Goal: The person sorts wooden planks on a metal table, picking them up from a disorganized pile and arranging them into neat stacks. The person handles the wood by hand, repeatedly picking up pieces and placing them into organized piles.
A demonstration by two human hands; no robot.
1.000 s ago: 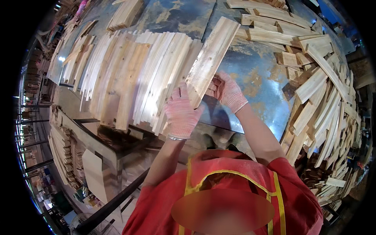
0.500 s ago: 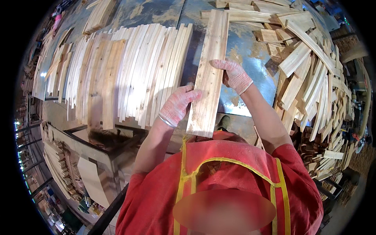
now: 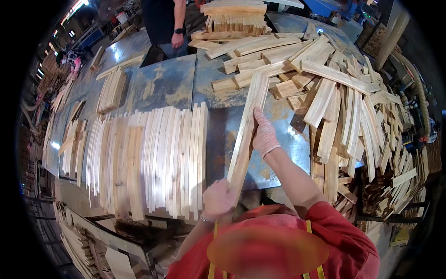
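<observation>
Wooden slat [image 3: 245, 135] between both gloved hands

Bright overhead glare, fisheye-bent dark rim

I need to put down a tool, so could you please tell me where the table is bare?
Bare blue-grey metal table lies beyond the neat row of pale wooden slats, and beside the long held slat. The loose slat heap crowds the right.

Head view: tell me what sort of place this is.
Likely a woodworking shop or sawmill floor: a metal table bearing a row of wooden slats, a loose slat heap, and a dust-extraction hose.
</observation>
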